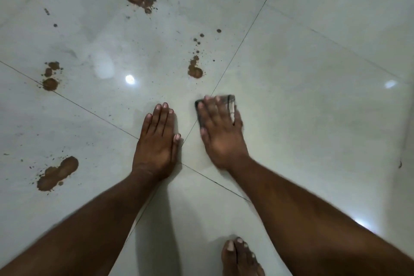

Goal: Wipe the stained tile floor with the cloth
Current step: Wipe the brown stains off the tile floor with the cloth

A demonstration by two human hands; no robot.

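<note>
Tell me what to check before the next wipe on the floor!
1. Cloth under the right hand: ok, the flat fingers press it on the floor.
2. Left hand steady: ok, flat on the tile.
3. Nearest brown stain gone: not ok, it lies just ahead of the cloth.
4. Other stains, like the big one at left: not ok, not wiped.
5. Cloth clean enough: cannot tell, blurred and mostly covered.
6. Bare foot off the stains: ok.
</note>
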